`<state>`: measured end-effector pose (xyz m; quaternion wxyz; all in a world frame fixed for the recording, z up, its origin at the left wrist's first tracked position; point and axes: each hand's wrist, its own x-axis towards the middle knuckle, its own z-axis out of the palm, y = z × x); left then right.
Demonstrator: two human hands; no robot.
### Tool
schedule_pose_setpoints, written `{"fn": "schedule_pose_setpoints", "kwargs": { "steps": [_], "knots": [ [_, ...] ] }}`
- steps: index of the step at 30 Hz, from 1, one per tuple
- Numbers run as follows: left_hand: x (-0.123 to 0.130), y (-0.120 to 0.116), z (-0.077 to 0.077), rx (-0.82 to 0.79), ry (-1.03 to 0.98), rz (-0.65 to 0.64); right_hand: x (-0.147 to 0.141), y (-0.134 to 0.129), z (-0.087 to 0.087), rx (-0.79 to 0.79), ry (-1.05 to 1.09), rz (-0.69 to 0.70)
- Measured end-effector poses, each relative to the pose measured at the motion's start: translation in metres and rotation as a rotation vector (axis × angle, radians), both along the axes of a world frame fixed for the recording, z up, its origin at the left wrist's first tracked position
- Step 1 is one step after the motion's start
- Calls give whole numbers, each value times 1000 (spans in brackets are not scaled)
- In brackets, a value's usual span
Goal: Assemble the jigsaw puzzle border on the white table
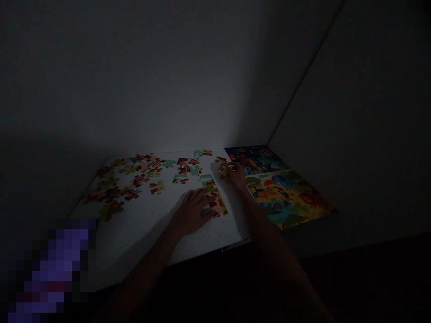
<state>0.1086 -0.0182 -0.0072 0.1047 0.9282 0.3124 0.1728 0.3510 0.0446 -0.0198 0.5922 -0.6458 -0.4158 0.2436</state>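
A strip of joined jigsaw puzzle pieces (219, 202) lies on the white table. My left hand (191, 211) rests flat at the strip's left side, fingers spread, with its fingertips and thumb touching the edge. Farther out, my right hand (237, 176) reaches over a small group of puzzle pieces (221, 159). Its fingers are bent together at one of these pieces; the dim light hides part of the grip. Left of the strip are several small joined clusters, among them a pale blue and red one (180, 179) and a yellow-green one (156, 186).
Many loose puzzle pieces (114, 190) spread over the left of the white table (151, 229). At the right lie a dark finished puzzle (259, 159) and a yellow animal puzzle (289, 195). A wall (168, 89) stands behind. A blurred purple shape, perhaps a person, is at lower left.
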Motion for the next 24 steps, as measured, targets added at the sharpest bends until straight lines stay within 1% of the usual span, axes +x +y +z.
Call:
{"fn": "schedule_pose_setpoints", "kwargs": {
  "steps": [2, 7, 12, 17, 20, 24],
  "knots": [
    [0, 0, 0, -1, 1, -9, -3, -9, 2, 26, -5, 1],
    [1, 1, -2, 4, -17, 6, -7, -32, 4, 27, -80, 31],
    [1, 0, -1, 6, -21, -1, -9, -43, 5, 64, -88, 4],
    [0, 0, -2, 6, -12, -3, -14, -55, 8, 14, -110, 7],
    [0, 1, -3, 20, -10, 5, -17, -70, 11, 5, -129, 7],
    [1, 1, -3, 23, -11, 3, -23, -101, 11, -13, -117, 16]
  ]
}}
